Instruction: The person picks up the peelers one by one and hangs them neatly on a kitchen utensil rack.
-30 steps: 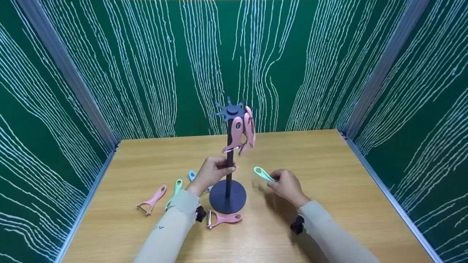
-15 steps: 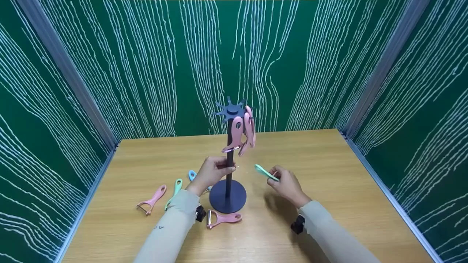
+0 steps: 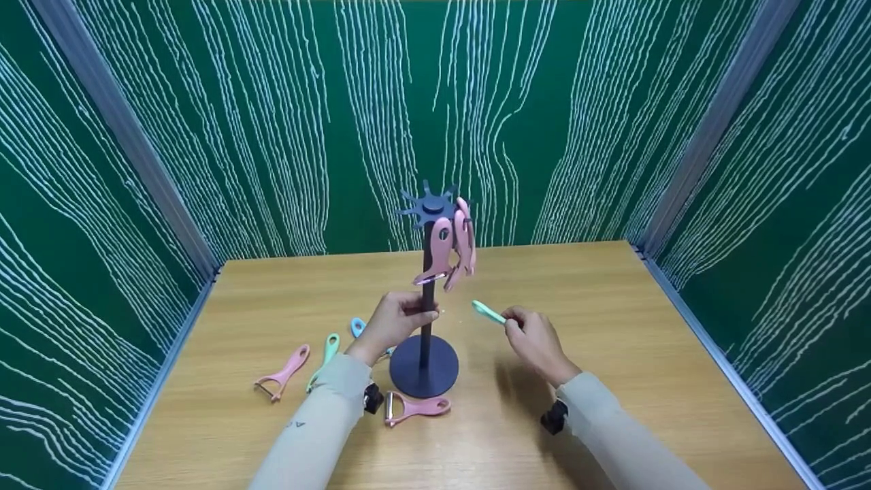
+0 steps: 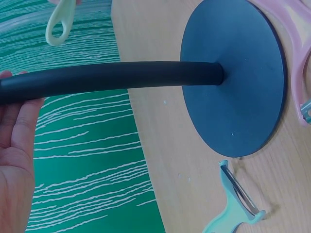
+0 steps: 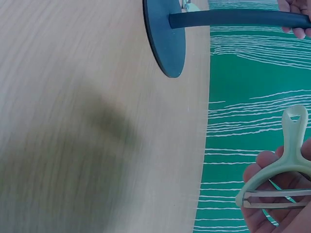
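In the head view my left hand (image 3: pixel 393 323) grips the upright pole (image 3: pixel 426 340) of a black stand, below its spoked top (image 3: pixel 433 205). Several pink peelers (image 3: pixel 442 238) hang from the spokes on the right and near side. Right of the pole, my right hand (image 3: pixel 537 346) holds a mint-green peeler (image 3: pixel 487 312) above the table, its handle pointing toward the stand. The right wrist view shows this peeler's handle hole and metal blade (image 5: pixel 277 199), with fingers around the head end. In the left wrist view the pole (image 4: pixel 146 74) crosses my left palm and fingers.
On the table lie a pink peeler (image 3: pixel 289 371) and a green peeler (image 3: pixel 331 350) at left. A blue peeler (image 3: pixel 357 327) is partly hidden by the left hand, and another pink peeler (image 3: pixel 425 407) lies before the round base (image 3: pixel 442 367). Green patterned panels (image 3: pixel 374 136) enclose the table.
The green peeler in my right hand has turned and its handle end has risen slightly. My right fingers have shifted their hold on it. The left hand and stand stay put.
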`<state>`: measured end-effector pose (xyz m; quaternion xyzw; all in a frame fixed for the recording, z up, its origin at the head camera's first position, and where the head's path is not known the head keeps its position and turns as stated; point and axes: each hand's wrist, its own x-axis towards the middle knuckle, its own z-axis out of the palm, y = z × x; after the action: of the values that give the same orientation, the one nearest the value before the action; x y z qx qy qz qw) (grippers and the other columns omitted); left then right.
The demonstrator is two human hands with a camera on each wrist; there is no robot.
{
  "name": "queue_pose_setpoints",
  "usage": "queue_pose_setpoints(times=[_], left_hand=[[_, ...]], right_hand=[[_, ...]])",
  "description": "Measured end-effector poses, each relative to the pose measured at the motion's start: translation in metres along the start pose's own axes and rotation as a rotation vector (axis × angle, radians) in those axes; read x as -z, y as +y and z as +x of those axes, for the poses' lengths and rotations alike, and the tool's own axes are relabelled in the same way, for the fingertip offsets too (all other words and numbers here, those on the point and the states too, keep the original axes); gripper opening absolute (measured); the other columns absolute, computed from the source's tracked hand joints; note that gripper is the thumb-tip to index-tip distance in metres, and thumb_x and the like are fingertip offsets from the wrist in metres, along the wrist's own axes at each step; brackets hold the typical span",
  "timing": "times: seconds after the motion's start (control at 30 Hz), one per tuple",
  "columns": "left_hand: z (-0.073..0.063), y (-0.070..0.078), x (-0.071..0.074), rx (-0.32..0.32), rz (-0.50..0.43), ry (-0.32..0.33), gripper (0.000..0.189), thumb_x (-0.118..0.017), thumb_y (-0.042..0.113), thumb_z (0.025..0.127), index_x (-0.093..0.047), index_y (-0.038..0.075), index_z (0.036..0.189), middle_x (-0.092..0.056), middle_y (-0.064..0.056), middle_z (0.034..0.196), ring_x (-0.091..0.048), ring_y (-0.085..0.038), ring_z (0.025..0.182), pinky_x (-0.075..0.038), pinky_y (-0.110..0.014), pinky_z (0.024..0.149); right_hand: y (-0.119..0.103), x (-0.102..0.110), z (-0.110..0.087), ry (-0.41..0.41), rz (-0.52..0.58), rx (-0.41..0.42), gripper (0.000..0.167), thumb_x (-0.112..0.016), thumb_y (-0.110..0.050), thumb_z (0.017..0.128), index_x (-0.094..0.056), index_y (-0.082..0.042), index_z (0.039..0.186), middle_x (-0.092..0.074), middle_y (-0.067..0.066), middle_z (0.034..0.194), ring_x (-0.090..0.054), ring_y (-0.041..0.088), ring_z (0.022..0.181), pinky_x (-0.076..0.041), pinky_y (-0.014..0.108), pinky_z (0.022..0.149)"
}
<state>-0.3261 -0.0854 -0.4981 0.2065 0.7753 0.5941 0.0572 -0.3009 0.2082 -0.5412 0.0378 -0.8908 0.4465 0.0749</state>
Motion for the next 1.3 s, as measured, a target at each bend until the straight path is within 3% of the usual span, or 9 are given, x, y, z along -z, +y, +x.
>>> queue_pose_setpoints(times=[0.4,0.63,0.9,1.1,1.3], left_hand=[[0.000,-0.002,0.001,0.013,0.001,-0.017,0.013,-0.075,0.012,0.103,-0.082,0.007,0.113,-0.080,-0.021,0.119,-0.078,-0.024,0.108,-0.060,-0.048,0.106],[-0.001,-0.002,0.001,0.018,0.006,-0.013,0.013,-0.075,0.012,0.104,-0.082,0.008,0.114,-0.078,-0.025,0.121,-0.078,-0.023,0.108,-0.060,-0.049,0.107],[-0.001,0.000,0.001,0.034,0.024,-0.003,0.013,-0.075,0.013,0.104,-0.082,0.010,0.114,-0.082,-0.011,0.115,-0.078,-0.024,0.109,-0.059,-0.050,0.108],[-0.001,0.001,0.001,0.045,0.019,-0.005,0.014,-0.075,0.014,0.104,-0.082,0.011,0.115,-0.082,-0.010,0.117,-0.078,-0.025,0.112,-0.059,-0.051,0.109],[-0.001,0.002,0.000,0.038,0.014,-0.005,0.014,-0.075,0.014,0.104,-0.082,0.009,0.115,-0.082,-0.010,0.116,-0.078,-0.024,0.111,-0.060,-0.049,0.108]], right_hand=[[-0.011,0.003,0.000,-0.007,0.070,0.049,0.026,-0.058,-0.002,0.106,-0.075,0.004,0.125,-0.073,0.012,0.097,-0.054,0.014,0.072,-0.042,0.023,0.057],[-0.016,0.008,0.005,-0.002,0.134,0.061,0.028,-0.060,0.002,0.106,-0.072,0.005,0.132,-0.075,0.018,0.111,-0.063,0.023,0.094,-0.051,0.022,0.073],[-0.027,0.019,0.010,0.026,0.166,0.123,0.027,-0.062,0.000,0.106,-0.073,0.001,0.131,-0.075,0.020,0.116,-0.064,0.027,0.100,-0.054,0.025,0.081],[-0.037,0.026,0.015,0.055,0.181,0.167,0.027,-0.063,0.002,0.105,-0.074,-0.001,0.130,-0.076,0.019,0.117,-0.064,0.026,0.101,-0.054,0.026,0.083],[-0.049,0.030,0.020,0.138,0.196,0.246,0.026,-0.066,0.006,0.101,-0.077,0.001,0.123,-0.079,0.018,0.111,-0.067,0.020,0.094,-0.054,0.025,0.081]])
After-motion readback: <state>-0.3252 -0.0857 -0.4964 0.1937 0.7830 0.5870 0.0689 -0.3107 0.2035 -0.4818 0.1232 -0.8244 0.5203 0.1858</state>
